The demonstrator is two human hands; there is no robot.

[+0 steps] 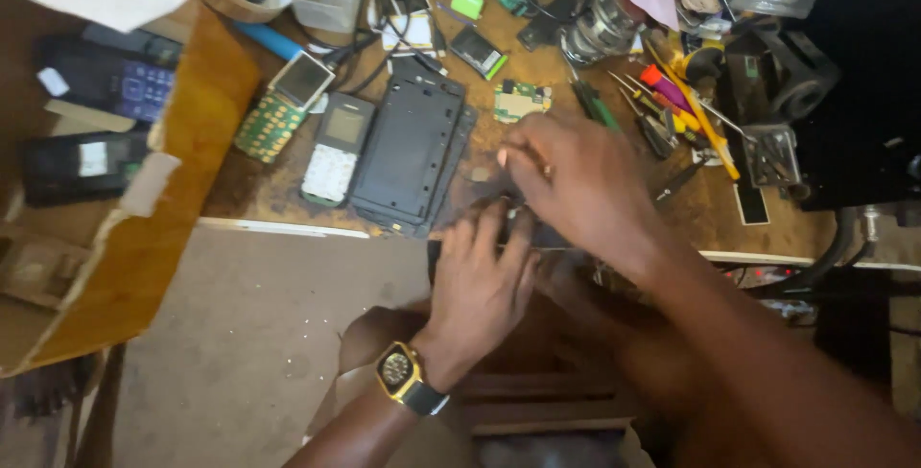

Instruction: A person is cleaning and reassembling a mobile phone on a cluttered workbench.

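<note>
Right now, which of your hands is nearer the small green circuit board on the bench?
Right. The right hand lies just below the green circuit board, fingertips almost under it; the left hand sits lower, at the bench's front edge.

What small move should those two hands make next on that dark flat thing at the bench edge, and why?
Probably steady it first: the left hand presses the dark flat part at the bench edge, while the right hand pinches above it. The picture is blurred, so what the fingers pinch cannot be told.

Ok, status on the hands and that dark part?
Left hand pressing dark part at bench edge. Right hand over it, grip unclear. Phone shell beside.
</note>
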